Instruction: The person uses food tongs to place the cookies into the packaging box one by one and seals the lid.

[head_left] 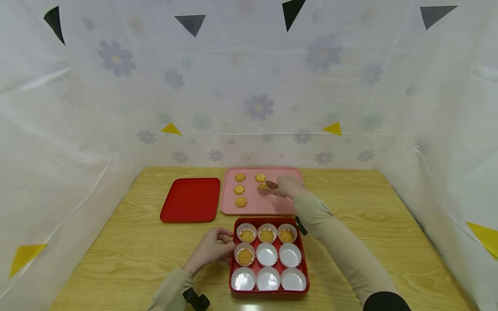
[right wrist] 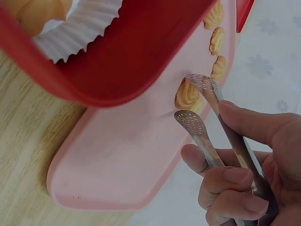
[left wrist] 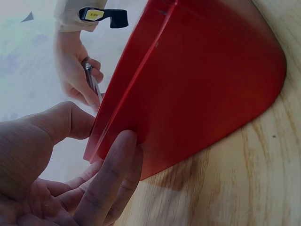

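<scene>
Holding metal tongs (right wrist: 240, 148), the right grip (head_left: 289, 186) is nearer the cookie (right wrist: 186, 97) — it lies on the pink tray (right wrist: 108, 165), by the tongs' parted tips, touching or not I can't tell — while the left grip (head_left: 213, 248) holds the red box (head_left: 270, 295)

The left hand (head_left: 213, 247) pinches between thumb (left wrist: 70, 120) and fingers (left wrist: 110, 176). Ahead and to its right, the right hand (head_left: 288, 186) grips with curled fingers, the right forearm (head_left: 346, 248) stretched out behind it.
</scene>
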Available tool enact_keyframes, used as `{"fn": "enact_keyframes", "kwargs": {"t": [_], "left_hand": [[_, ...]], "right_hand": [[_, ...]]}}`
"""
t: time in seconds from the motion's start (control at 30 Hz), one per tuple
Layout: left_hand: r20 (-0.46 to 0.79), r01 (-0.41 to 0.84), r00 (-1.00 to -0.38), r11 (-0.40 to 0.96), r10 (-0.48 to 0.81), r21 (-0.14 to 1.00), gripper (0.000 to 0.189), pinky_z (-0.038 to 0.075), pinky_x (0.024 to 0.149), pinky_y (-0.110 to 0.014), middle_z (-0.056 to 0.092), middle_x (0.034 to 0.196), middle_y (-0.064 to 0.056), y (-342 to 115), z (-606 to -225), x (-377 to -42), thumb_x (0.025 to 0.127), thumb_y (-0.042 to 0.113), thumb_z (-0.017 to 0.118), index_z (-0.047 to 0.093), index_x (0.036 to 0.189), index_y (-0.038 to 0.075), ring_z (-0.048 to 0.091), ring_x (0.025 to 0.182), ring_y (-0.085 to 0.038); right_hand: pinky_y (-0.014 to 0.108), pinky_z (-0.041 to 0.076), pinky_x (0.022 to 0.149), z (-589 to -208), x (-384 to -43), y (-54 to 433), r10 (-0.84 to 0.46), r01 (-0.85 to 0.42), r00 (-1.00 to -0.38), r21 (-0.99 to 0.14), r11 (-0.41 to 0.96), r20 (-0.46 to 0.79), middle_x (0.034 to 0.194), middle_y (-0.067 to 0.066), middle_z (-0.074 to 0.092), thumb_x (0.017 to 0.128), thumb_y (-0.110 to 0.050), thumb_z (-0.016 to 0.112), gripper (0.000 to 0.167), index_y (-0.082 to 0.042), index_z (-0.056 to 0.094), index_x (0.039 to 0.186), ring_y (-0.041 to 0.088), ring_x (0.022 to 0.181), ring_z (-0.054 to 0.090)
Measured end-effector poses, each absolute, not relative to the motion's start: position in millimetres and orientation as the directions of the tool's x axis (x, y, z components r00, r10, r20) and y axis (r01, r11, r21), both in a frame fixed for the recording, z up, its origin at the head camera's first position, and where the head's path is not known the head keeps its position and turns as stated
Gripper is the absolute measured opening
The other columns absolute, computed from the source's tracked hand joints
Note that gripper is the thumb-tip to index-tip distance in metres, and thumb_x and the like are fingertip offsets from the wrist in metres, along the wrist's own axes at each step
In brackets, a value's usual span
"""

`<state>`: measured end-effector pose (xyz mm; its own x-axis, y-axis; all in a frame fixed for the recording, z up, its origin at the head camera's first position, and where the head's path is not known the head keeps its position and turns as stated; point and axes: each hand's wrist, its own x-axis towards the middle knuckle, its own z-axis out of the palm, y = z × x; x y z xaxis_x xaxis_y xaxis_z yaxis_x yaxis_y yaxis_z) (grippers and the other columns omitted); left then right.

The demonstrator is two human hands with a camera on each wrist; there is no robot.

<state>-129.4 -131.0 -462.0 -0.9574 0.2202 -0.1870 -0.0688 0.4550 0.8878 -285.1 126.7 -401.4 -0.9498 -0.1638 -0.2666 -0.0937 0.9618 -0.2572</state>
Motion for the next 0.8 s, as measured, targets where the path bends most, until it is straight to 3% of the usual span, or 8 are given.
{"fn": "enact_keyframes", "kwargs": {"t": [0.23, 0.3, 0.53, 0.8], "left_hand": [[-0.194, -0.08, -0.955, 0.439, 0.222, 0.895, 0.036, 0.06, 0.06, -0.03, 0.065, 0.089, -0.012, -132.1, -463.3, -128.7, 0.083, 0.01, 0.072, 0.06, 0.113, -0.006, 0.065, 0.066, -0.013], [-0.192, -0.078, -0.956, 0.439, 0.222, 0.895, 0.036, 0.06, 0.06, -0.03, 0.065, 0.089, -0.012, -132.2, -463.1, -128.3, 0.083, 0.01, 0.072, 0.061, 0.113, -0.006, 0.065, 0.066, -0.013], [-0.192, -0.079, -0.955, 0.432, 0.226, 0.898, 0.036, 0.061, 0.06, -0.031, 0.065, 0.088, -0.012, -132.8, -464.1, -128.8, 0.083, 0.01, 0.072, 0.06, 0.113, -0.006, 0.065, 0.066, -0.013], [-0.19, -0.073, -0.955, 0.44, 0.226, 0.895, 0.036, 0.06, 0.061, -0.03, 0.065, 0.088, -0.011, -132.6, -464.4, -128.9, 0.083, 0.011, 0.072, 0.061, 0.113, -0.006, 0.065, 0.067, -0.013]], "right_hand": [[0.035, 0.044, 0.068, -401.3, -286.3, 123.7, -0.2, -0.132, -0.947, -0.262, 0.956, -0.251, 0.09, 0.008, 0.063, 0.096, -0.035, 0.065, 0.026, -0.01, 0.059, 0.097, 0.021, 0.077, 0.053], [0.035, 0.044, 0.068, -401.7, -286.7, 122.7, -0.205, -0.134, -0.947, -0.276, 0.952, -0.248, 0.089, 0.007, 0.062, 0.096, -0.036, 0.065, 0.027, -0.009, 0.059, 0.097, 0.021, 0.076, 0.053], [0.033, 0.043, 0.065, -402.5, -288.1, 117.2, -0.173, -0.089, -0.95, -0.309, 0.947, -0.259, 0.089, 0.007, 0.06, 0.086, -0.066, 0.066, 0.06, -0.008, 0.06, 0.101, 0.02, 0.076, 0.052], [0.042, 0.046, 0.074, -404.0, -290.7, 116.1, -0.145, -0.084, -0.956, -0.235, 0.968, -0.256, 0.102, 0.011, 0.065, 0.094, -0.051, 0.063, 0.042, -0.01, 0.059, 0.105, 0.024, 0.089, 0.057]]}}
